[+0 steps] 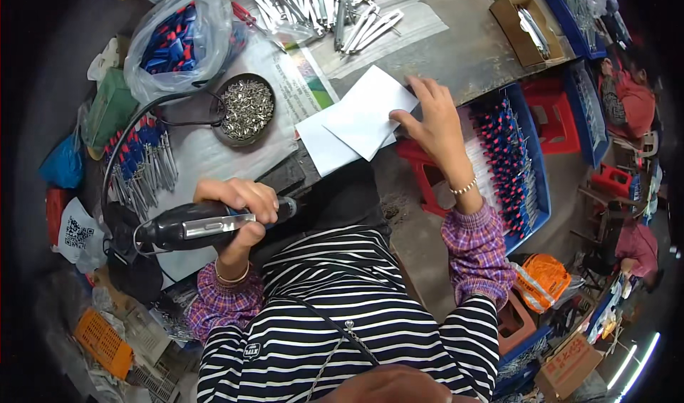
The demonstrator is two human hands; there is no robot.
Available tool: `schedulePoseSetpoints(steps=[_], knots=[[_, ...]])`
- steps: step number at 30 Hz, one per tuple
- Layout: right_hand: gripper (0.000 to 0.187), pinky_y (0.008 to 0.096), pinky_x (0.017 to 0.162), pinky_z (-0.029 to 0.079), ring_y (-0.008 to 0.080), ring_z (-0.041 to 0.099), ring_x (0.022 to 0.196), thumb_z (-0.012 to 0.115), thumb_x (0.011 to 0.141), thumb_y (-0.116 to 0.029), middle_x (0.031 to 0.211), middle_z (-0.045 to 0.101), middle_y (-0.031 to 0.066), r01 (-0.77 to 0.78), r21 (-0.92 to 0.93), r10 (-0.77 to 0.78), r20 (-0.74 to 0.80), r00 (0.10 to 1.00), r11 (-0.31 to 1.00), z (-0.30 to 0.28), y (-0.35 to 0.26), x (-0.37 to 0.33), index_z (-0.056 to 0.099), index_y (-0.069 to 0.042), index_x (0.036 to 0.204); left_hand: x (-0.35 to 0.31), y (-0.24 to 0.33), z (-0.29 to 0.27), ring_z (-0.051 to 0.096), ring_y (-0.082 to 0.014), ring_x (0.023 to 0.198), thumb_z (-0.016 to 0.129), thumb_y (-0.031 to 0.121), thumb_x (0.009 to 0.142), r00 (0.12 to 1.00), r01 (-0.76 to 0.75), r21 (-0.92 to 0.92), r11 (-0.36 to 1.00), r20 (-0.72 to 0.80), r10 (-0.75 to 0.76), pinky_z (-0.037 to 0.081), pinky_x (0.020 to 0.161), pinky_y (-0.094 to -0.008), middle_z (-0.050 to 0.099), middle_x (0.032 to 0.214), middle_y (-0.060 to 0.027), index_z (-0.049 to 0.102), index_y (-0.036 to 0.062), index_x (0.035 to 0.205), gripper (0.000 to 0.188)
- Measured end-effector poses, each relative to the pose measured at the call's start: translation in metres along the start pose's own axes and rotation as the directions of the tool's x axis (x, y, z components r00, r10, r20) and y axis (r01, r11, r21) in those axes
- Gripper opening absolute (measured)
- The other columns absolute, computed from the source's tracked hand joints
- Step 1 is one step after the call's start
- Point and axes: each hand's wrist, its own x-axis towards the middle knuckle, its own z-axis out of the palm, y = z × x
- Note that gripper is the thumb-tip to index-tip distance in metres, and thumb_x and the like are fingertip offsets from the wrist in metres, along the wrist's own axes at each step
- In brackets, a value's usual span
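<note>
My left hand (246,202) is wrapped around a black corded electric screwdriver (203,226), which has a silver lever and a wire loop at its back end. It lies sideways just in front of my body. My right hand (436,114) is open at the right edge of some white paper sheets (370,107), thumb and fingers apart; whether it presses on them I cannot tell. The sheets overlap at the bench's near edge. Beyond my left hand stands a round dark bowl (269,121) of small metal fasteners (246,109).
Silver metal handles (328,7) lie piled at the far side. A clear bag (142,75) holds blue-and-red parts; similar tools (146,161) lie below it. To my right are a blue tray (543,203) of tools, red stools (548,118) and an open carton (506,14). Two people sit farther right.
</note>
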Motion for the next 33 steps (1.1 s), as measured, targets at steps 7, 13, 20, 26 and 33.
schedulePoseSetpoints(steps=[7, 13, 20, 26, 33], knots=[[0.042, 0.0377, 0.080, 0.044, 0.0320, 0.052, 0.093, 0.073, 0.070, -0.022, 0.101, 0.055, 0.0124, -0.061, -0.058, 0.066, 0.082, 0.994, 0.996, 0.008, -0.018, -0.001, 0.058, -0.004, 0.106, -0.004, -0.002, -0.013, 0.053, -0.0209, 0.065, 0.063, 0.008, 0.082, 1.000, 0.002, -0.027, 1.000, -0.001, -0.002, 0.043, 0.066, -0.0370, 0.052, 0.075, -0.0102, 0.037, 0.0048, 0.098, 0.030], [0.049, 0.0371, 0.085, 0.044, 0.0319, 0.053, 0.098, 0.072, 0.069, -0.012, 0.108, 0.056, 0.0118, -0.061, 0.049, 0.051, 0.185, 0.981, 0.997, -0.002, -0.027, -0.013, 0.056, -0.007, 0.115, -0.007, -0.004, -0.014, 0.051, -0.0199, 0.064, 0.062, 0.009, 0.082, 0.999, -0.019, -0.021, 1.000, -0.044, 0.018, 0.042, 0.064, -0.0357, 0.051, 0.075, -0.0104, 0.038, 0.0049, 0.098, 0.029], [0.054, 0.0398, 0.097, 0.042, 0.0327, 0.044, 0.122, 0.071, 0.063, -0.002, 0.126, 0.052, 0.0059, 0.194, 0.075, -0.206, 0.241, 0.948, 0.978, 0.004, -0.021, -0.021, 0.057, -0.011, 0.115, -0.008, -0.008, -0.019, 0.051, -0.0196, 0.064, 0.062, 0.011, 0.083, 1.000, -0.005, -0.024, 1.000, -0.020, 0.005, 0.041, 0.065, -0.0363, 0.051, 0.075, -0.0101, 0.038, 0.0050, 0.098, 0.029], [0.041, 0.0390, 0.096, 0.043, 0.0304, 0.049, 0.117, 0.071, 0.065, -0.003, 0.119, 0.058, 0.0070, 0.239, 0.105, -0.257, 0.213, 0.943, 0.965, 0.005, -0.015, -0.018, 0.061, -0.007, 0.105, -0.012, -0.007, -0.018, 0.052, -0.0197, 0.064, 0.066, 0.009, 0.078, 0.996, 0.025, -0.030, 0.999, -0.080, -0.027, 0.042, 0.066, -0.0366, 0.051, 0.074, -0.0090, 0.038, 0.0056, 0.097, 0.034], [0.034, 0.0393, 0.094, 0.044, 0.0294, 0.053, 0.112, 0.070, 0.066, -0.003, 0.115, 0.060, 0.0079, 0.265, 0.097, -0.281, 0.239, 0.929, 0.959, 0.002, -0.020, -0.016, 0.062, -0.005, 0.099, -0.012, -0.006, -0.013, 0.053, -0.0200, 0.066, 0.068, 0.008, 0.078, 0.988, 0.075, -0.062, 0.995, -0.129, -0.082, 0.043, 0.067, -0.0366, 0.053, 0.073, -0.0091, 0.038, 0.0057, 0.095, 0.035]])
